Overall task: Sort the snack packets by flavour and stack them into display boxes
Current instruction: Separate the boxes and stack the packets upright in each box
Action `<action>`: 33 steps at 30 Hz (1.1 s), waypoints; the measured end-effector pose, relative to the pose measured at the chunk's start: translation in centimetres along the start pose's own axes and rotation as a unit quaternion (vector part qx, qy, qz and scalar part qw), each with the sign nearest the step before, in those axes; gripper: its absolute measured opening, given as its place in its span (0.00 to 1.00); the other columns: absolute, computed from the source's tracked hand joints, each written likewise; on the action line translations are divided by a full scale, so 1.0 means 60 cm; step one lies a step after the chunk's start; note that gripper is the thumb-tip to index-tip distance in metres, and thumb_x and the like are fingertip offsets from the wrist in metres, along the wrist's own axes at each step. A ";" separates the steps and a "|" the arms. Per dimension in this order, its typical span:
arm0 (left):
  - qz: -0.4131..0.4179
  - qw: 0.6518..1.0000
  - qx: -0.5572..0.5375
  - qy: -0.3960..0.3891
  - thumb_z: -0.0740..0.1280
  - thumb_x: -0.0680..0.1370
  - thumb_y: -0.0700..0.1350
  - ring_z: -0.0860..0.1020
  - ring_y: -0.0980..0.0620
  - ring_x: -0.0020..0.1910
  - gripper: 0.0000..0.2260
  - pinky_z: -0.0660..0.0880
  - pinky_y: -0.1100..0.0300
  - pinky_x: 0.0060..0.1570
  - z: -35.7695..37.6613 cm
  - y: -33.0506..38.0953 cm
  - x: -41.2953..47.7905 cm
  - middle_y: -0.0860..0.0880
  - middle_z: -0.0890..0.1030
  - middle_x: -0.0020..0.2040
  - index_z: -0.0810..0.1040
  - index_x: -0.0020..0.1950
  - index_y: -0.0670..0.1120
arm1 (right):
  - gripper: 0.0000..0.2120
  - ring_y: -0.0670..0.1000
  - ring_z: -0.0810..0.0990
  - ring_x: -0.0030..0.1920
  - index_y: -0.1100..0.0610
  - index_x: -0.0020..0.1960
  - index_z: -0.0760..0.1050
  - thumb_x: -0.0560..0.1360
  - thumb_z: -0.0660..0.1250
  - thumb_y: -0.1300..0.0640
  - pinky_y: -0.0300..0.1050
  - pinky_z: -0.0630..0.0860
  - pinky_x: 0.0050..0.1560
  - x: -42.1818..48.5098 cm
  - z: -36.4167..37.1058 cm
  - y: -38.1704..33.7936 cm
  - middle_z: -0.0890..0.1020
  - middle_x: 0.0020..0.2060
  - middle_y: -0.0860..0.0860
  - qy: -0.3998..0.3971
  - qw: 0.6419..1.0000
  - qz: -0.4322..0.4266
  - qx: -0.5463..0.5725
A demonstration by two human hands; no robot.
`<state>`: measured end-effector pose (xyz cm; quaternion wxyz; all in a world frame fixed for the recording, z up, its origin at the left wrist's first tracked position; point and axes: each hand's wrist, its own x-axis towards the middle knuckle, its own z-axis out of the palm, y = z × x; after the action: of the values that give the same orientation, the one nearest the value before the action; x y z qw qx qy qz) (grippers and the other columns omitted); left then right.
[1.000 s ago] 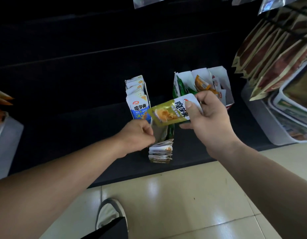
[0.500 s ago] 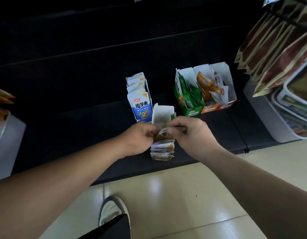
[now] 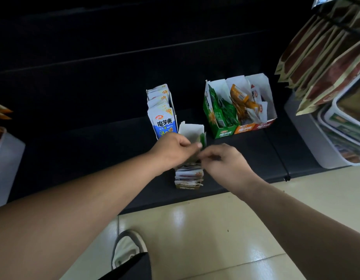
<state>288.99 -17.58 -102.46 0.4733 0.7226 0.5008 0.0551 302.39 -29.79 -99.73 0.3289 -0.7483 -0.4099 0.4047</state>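
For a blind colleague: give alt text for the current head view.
The left hand and right hand meet over a narrow cardboard display box of pale snack packets on a black shelf. Blue packets stand behind; green, orange and red boxes sit further right.

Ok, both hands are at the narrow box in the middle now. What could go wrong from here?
1. The narrow box stands close to the black shelf's front edge; a push from either hand could slide or tip it onto the floor.
2. Its front packets look crammed and bulge out, so pressing another in may pop some loose.
3. The left hand works close to the blue box and might knock it.
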 end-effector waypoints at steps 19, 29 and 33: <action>0.050 0.983 0.134 0.119 0.64 0.80 0.43 0.84 0.39 0.35 0.20 0.75 0.50 0.30 -0.018 0.016 0.013 0.45 0.70 0.26 0.65 0.29 0.45 | 0.10 0.53 0.84 0.52 0.44 0.53 0.78 0.80 0.64 0.59 0.57 0.84 0.55 0.003 -0.019 0.011 0.84 0.49 0.48 0.013 0.991 0.088 0.096; 0.049 0.974 -0.037 0.220 0.65 0.84 0.50 0.69 0.52 0.30 0.19 0.67 0.57 0.31 -0.056 0.024 0.002 0.47 0.71 0.32 0.73 0.38 0.39 | 0.10 0.54 0.86 0.48 0.45 0.50 0.78 0.82 0.64 0.59 0.55 0.85 0.51 -0.002 -0.027 -0.004 0.85 0.47 0.50 0.002 0.989 0.099 0.108; 0.006 0.963 -0.094 0.252 0.59 0.87 0.50 0.77 0.51 0.38 0.14 0.81 0.56 0.38 -0.088 0.025 -0.024 0.44 0.81 0.47 0.76 0.55 0.40 | 0.08 0.53 0.86 0.47 0.51 0.60 0.79 0.83 0.67 0.51 0.53 0.86 0.49 -0.002 -0.026 -0.019 0.85 0.49 0.52 0.021 0.983 0.107 0.148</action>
<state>286.38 -15.48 -97.91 0.3972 0.6411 0.5917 0.2849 303.33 -29.65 -98.00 0.3992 -0.7395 -0.2557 0.4779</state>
